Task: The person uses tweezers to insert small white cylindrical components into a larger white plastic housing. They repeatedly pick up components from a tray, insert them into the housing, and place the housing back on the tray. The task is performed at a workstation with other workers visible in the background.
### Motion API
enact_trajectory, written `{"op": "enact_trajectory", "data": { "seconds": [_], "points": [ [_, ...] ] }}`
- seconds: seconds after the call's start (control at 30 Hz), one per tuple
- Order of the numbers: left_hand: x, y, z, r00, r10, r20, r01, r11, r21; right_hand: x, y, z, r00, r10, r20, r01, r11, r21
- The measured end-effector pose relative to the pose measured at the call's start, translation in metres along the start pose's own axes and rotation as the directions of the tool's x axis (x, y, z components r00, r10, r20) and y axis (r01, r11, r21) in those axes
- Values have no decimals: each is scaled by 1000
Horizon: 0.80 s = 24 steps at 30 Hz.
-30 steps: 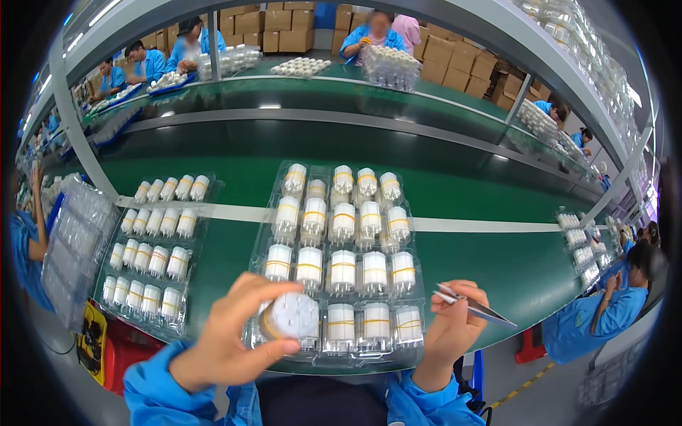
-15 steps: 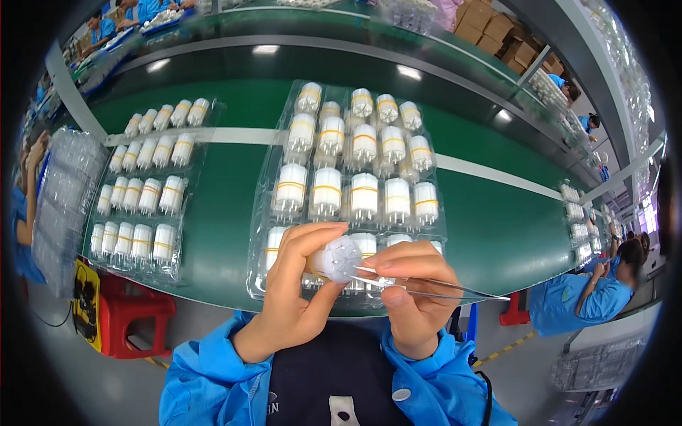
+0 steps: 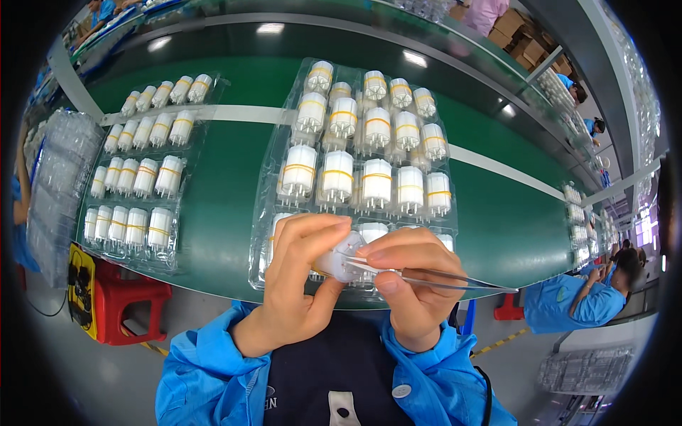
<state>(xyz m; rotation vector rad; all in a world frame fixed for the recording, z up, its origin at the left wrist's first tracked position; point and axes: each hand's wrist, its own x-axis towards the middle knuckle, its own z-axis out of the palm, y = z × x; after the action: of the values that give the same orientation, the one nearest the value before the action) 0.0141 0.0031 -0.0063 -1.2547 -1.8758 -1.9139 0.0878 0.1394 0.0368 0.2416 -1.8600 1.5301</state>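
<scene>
A worker in a blue jacket holds a small white cylindrical part (image 3: 339, 257) close to the chest, above the near edge of the green bench (image 3: 234, 184). The left hand (image 3: 298, 284) has its grip closed around the part, thumb beneath and fingers curled over the top, with the round end face turned up toward the camera. The right hand (image 3: 412, 284) pinches a pair of slim metal tweezers (image 3: 426, 275); the tool's long axis runs nearly level, its tail pointing off to the worker's right and its tips meeting the part's end face from that side. The part thus lies just left of the right hand, touching the tweezer tips. Directly beyond both hands sits a clear plastic tray (image 3: 266, 213) filled with upright white parts banded in yellow; a second, similar tray (image 3: 135, 177) lies well apart on the left.
</scene>
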Motion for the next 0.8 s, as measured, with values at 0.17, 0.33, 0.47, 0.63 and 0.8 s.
{"op": "enact_trajectory", "data": {
  "seconds": [0.17, 0.33, 0.47, 0.63, 0.8],
  "points": [
    [0, -3, -7, 994, 51, 98, -58, 995, 75, -1, 3, 1, 1000, 15, 18, -15, 1000, -14],
    [0, -5, -7, 994, 55, 95, -62, 996, 65, -5, 11, 2, 1000, 3, -17, -2, 999, 54],
    [-3, -7, -8, 994, 34, 101, -41, 997, 67, -4, 12, 2, 999, 39, -12, -38, 998, 52],
    [-3, -7, -8, 994, 18, 108, -28, 996, 90, 2, 9, 1, 999, 9, 44, -7, 998, -59],
    [1, -9, -11, 990, 47, 133, -68, 986, 155, 8, 4, 0, 990, -43, 131, 73, 969, -236]
  ]
}}
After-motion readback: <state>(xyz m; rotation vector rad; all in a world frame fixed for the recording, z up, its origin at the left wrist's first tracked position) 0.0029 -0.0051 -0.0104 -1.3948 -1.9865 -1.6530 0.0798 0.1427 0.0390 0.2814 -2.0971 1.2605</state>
